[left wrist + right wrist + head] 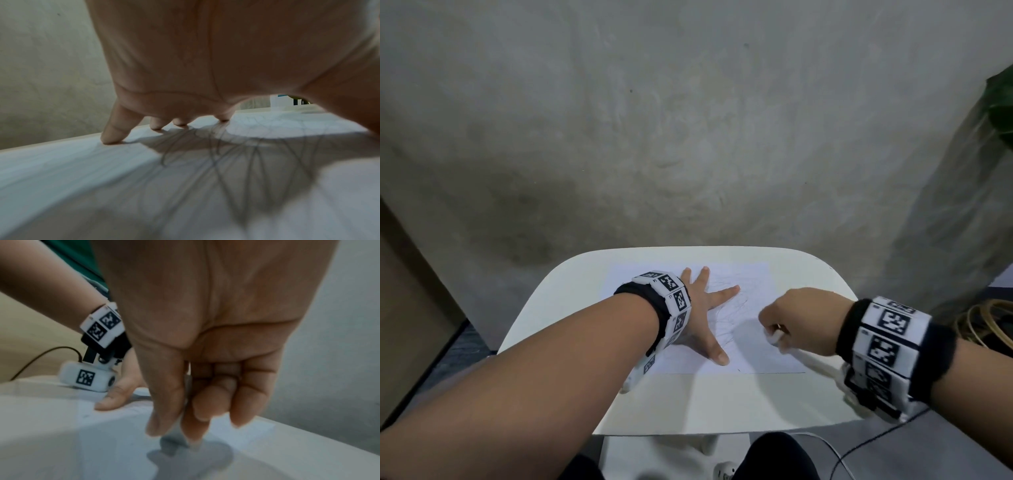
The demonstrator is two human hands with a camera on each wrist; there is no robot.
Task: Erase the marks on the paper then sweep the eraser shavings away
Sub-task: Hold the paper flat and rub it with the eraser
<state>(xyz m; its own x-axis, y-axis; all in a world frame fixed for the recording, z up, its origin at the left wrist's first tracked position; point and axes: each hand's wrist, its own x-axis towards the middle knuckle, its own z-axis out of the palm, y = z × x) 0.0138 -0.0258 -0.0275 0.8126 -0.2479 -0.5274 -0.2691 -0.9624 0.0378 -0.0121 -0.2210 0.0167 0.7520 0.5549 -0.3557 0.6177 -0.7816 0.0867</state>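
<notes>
A white sheet of paper (760,356) with thin pencil scribbles (736,308) lies on a small white table (571,298). My left hand (705,308) is spread flat on the sheet's left half, its fingertips (112,138) pressing the paper (82,170) over the scribbles (257,170). My right hand (794,318) hovers low over the sheet's right part. Thumb and fingers pinch a small whitish eraser (774,335). In the right wrist view the eraser (171,446) points down onto the paper (115,443), blurred. No shavings can be made out.
A rough grey wall (688,120) stands just behind the table. A brown panel (410,291) is at the left, green leaves (1001,102) and coiled cable (983,322) at the right. Cords run along the floor (852,455) below the front edge.
</notes>
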